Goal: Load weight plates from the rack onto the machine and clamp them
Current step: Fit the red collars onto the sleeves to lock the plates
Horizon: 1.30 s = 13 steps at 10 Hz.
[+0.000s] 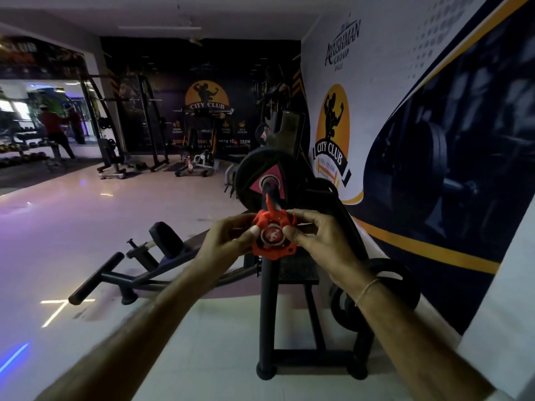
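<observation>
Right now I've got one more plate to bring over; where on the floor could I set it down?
Free: the pale floor left of the machine's handle bar. Crowded: along the wall, where spare plates lean beside the machine's post. Both hands, left hand and right hand, hold the orange clamp.

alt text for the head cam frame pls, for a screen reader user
Both hands, left hand and right hand, hold an orange collar clamp on the near end of the machine's bar, with a black weight plate already loaded farther along. More plates sit low to the right by the wall, in a dim gym.
</observation>
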Each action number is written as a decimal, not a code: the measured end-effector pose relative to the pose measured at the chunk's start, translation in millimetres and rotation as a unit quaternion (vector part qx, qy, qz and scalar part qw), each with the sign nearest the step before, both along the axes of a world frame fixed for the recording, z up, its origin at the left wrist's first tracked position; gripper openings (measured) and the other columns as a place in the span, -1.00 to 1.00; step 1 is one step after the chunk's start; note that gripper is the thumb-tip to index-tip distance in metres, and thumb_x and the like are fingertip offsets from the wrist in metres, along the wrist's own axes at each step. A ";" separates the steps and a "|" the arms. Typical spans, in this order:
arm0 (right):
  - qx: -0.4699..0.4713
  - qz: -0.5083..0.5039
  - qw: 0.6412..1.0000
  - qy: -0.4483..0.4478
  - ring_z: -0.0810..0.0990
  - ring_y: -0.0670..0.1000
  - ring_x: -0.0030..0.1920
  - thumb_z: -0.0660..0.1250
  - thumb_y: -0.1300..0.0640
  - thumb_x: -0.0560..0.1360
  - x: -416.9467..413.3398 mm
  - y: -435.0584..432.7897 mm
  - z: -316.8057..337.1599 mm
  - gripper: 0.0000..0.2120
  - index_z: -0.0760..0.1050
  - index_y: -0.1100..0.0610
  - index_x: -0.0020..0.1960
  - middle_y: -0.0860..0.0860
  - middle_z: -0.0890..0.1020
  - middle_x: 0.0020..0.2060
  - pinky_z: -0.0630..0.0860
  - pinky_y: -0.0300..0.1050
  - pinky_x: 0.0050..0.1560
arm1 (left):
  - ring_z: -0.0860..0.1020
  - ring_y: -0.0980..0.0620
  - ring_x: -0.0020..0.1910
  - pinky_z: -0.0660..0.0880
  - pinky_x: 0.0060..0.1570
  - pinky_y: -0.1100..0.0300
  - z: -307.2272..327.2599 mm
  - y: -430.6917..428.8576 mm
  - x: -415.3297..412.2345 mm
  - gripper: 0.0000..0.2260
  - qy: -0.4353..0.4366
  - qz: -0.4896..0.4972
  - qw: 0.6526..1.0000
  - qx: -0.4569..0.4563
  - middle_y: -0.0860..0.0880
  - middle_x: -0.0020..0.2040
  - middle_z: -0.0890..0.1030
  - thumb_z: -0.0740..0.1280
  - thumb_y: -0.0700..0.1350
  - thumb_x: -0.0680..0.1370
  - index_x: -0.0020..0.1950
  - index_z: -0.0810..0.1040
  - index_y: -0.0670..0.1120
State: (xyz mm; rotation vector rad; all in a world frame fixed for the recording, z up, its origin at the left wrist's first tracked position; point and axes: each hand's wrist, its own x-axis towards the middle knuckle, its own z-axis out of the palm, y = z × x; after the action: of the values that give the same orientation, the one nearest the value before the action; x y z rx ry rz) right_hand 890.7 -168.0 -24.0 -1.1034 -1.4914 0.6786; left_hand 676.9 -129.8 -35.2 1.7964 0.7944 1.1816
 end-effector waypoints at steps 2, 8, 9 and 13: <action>-0.027 0.004 0.997 0.067 0.61 -0.04 0.29 0.39 0.10 0.58 2.9 54.4 -2.6 -0.69 0.60 0.05 0.32 -0.01 0.68 0.21 0.56 0.01 0.34 | 0.70 -0.03 0.10 0.63 0.05 0.17 18.8 30.1 10.0 -0.63 -0.056 0.004 0.990 -0.128 -0.14 0.15 0.69 0.39 -0.09 0.57 0.36 0.53 -0.19; -0.163 -0.066 0.979 0.108 0.75 0.13 0.02 0.54 0.11 0.45 27.0 226.2 25.3 -0.63 0.63 0.39 0.07 0.22 0.75 -0.03 0.70 -0.07 0.01 | 0.71 -0.11 -0.11 0.67 -0.09 0.06 27.0 207.8 42.8 -0.58 -0.161 -0.071 0.904 -0.388 -0.21 -0.10 0.72 0.43 0.06 0.47 0.15 0.55 -0.24; -0.211 -0.027 0.974 0.074 0.76 0.08 0.02 0.53 0.01 0.47 33.8 222.8 36.9 -0.53 0.62 0.40 0.13 0.19 0.76 -0.03 0.70 -0.15 -0.10 | 0.73 -0.09 -0.18 0.67 -0.21 0.08 25.1 214.3 44.3 -0.62 -0.152 -0.075 0.906 -0.388 -0.18 -0.16 0.72 0.40 0.03 0.52 0.15 0.53 -0.23; -0.343 -0.041 0.930 -0.126 0.73 0.33 -0.04 0.45 -0.54 0.21 5.8 235.0 94.8 0.04 0.43 0.15 0.42 0.34 0.64 0.10 0.69 0.25 -0.04 | 0.63 0.04 -0.47 0.61 -0.35 0.13 36.4 204.7 45.3 -0.82 -0.123 -0.075 0.914 -0.379 -0.05 -0.48 0.59 0.31 -0.06 0.60 0.00 0.44 -0.17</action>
State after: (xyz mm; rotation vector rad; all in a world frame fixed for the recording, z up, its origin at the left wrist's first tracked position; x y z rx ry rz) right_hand 896.6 67.0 70.9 -1.8329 -1.4391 1.0735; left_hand 722.2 74.9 1.2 1.0219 0.8003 0.8091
